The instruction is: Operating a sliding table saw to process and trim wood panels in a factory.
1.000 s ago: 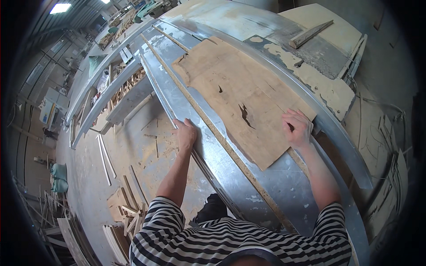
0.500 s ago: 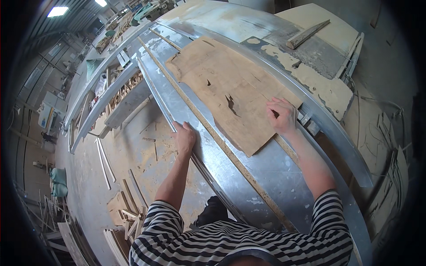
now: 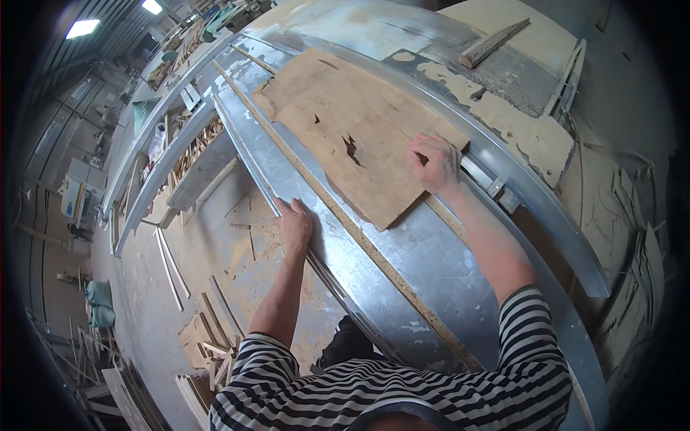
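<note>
A flat brown wooden slab (image 3: 381, 118) with a wavy left edge and dark holes lies on a metal machine table (image 3: 424, 273). My right hand (image 3: 435, 164) rests on the slab's near right corner with its fingers curled into a loose fist; nothing shows inside it. At the table's left edge, my left hand (image 3: 293, 224) is closed over the rim, its thumb side up and some fingers hidden beyond the edge. A sawdust-filled groove (image 3: 346, 224) runs lengthwise between the left hand and the slab.
A long metal rail (image 3: 560, 248) flanks the table on the right. Beyond it, a wooden offcut (image 3: 496, 43) lies on a dusty surface. Wood strips (image 3: 215, 345) are heaped on the floor at left, and a bin of scraps (image 3: 194, 154) stands farther off.
The slab has slid away from me and slightly left along the table, with my right hand moving along on its corner. My left hand has stayed at the table edge.
</note>
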### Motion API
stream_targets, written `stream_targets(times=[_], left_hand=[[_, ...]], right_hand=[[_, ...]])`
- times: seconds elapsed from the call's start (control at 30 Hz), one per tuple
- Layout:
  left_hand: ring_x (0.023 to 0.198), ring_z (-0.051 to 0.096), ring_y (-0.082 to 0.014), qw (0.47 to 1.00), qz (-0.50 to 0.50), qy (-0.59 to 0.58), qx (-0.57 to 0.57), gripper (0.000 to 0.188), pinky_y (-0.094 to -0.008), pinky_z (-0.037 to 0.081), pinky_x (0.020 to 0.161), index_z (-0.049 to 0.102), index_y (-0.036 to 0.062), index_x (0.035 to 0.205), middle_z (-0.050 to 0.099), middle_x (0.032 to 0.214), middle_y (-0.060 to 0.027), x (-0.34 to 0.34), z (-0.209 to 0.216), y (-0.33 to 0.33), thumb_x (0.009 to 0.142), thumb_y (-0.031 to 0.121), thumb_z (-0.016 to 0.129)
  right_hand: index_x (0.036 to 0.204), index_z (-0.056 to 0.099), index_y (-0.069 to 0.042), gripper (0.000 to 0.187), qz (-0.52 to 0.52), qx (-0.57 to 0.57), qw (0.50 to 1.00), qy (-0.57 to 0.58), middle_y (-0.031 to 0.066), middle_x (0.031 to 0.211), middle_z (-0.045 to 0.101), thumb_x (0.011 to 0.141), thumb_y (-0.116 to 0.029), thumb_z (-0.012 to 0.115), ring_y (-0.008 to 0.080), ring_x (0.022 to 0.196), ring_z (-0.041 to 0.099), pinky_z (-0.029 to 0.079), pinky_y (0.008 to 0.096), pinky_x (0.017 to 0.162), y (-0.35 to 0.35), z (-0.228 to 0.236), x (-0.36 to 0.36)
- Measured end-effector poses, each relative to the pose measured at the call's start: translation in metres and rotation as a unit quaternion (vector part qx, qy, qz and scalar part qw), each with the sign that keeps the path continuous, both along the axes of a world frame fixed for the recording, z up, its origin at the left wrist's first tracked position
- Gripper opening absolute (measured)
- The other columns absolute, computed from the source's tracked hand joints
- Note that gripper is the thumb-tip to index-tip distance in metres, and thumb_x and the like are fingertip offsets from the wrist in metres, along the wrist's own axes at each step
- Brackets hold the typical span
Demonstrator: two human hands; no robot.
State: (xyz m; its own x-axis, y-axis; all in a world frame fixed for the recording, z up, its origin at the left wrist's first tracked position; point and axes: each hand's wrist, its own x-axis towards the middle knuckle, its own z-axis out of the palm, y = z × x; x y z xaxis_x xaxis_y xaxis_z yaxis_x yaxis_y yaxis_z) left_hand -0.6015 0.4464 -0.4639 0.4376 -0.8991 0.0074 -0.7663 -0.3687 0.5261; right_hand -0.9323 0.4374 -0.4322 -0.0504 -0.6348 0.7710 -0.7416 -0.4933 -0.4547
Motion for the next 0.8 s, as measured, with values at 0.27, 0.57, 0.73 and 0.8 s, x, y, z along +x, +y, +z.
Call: stream_targets(times=[0.27, 0.57, 0.73, 0.8], left_hand=[[0.1, 0.055, -0.0565, 1.0, -0.009, -0.019, -0.009, 0.065, -0.0526, 0.044, 0.092, 0.021, 0.0042, 0.148, 0.043, 0.117, -0.0457, 0.003, -0.006, -0.002, 0.098, 0.042, 0.038], [0.102, 0.055, -0.0555, 1.0, -0.005, -0.014, -0.007, 0.065, -0.0524, 0.044, 0.093, 0.022, 0.0049, 0.148, 0.042, 0.119, -0.0444, 0.003, -0.008, -0.002, 0.097, 0.042, 0.039], [0.103, 0.054, -0.0553, 1.0, -0.006, -0.003, -0.017, 0.065, -0.0517, 0.043, 0.094, 0.022, 0.0051, 0.149, 0.042, 0.12, -0.0437, 0.005, -0.009, 0.0, 0.097, 0.041, 0.039], [0.104, 0.054, -0.0553, 1.0, -0.008, -0.004, -0.019, 0.065, -0.0513, 0.043, 0.094, 0.022, 0.0048, 0.149, 0.042, 0.12, -0.0438, 0.004, -0.008, 0.002, 0.097, 0.041, 0.04]], right_hand=[[0.066, 0.055, -0.01, 0.015, 0.004, -0.011, 1.0, -0.007, 0.0082, 0.063, 0.055, 0.079, -0.016, 0.061, 0.0311, 0.064, 0.057, 0.047, 0.0406, 0.064, -0.028, 0.002, 0.012], [0.063, 0.05, -0.008, 0.02, -0.007, 0.029, 1.0, -0.005, 0.0084, 0.064, 0.053, 0.078, -0.017, 0.06, 0.0322, 0.062, 0.055, 0.045, 0.0416, 0.056, -0.054, 0.002, 0.024], [0.063, 0.051, -0.009, 0.021, -0.007, 0.029, 1.0, -0.007, 0.0082, 0.068, 0.056, 0.079, -0.019, 0.06, 0.0327, 0.065, 0.057, 0.045, 0.0424, 0.056, -0.069, 0.004, 0.034], [0.063, 0.052, -0.009, 0.02, -0.011, 0.03, 0.999, -0.008, 0.0082, 0.068, 0.056, 0.079, -0.019, 0.06, 0.0324, 0.066, 0.058, 0.046, 0.0425, 0.056, -0.074, 0.004, 0.037]])
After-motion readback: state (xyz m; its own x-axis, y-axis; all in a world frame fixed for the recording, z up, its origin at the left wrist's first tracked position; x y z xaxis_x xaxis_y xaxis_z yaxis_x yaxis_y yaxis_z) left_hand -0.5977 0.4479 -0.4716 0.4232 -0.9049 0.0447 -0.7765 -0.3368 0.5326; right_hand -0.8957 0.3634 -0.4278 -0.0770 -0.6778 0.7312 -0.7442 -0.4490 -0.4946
